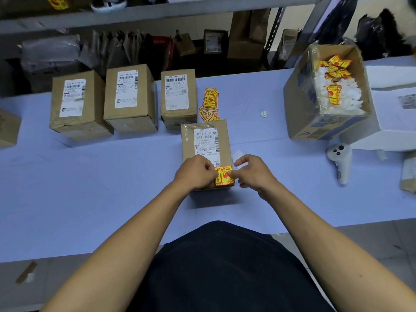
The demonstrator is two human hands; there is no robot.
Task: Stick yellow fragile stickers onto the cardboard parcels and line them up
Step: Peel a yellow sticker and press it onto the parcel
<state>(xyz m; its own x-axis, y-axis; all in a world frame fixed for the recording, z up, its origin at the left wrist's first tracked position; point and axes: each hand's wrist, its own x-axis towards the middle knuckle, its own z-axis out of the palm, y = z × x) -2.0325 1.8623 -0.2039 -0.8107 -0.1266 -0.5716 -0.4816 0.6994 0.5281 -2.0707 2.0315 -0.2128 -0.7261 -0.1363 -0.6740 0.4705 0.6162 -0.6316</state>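
Note:
A cardboard parcel (203, 140) with a white shipping label stands in front of me on the blue table. A yellow fragile sticker (223, 176) lies on the near right corner of its top. My left hand (195, 173) rests curled on the parcel's near left part, its fingers at the sticker's left edge. My right hand (249, 171) presses the sticker's right edge with its fingertips. Three more parcels (77, 102) (130, 97) (178, 97) stand in a row at the back left. Loose yellow stickers (209, 104) lie piled behind the near parcel.
An open carton (324, 122) holding stickers and white backing scraps stands at the right. A white controller (340, 162) lies near it, beside a white box (391, 122). Part of another parcel (7, 129) shows at the left edge. Shelves with goods run behind the table.

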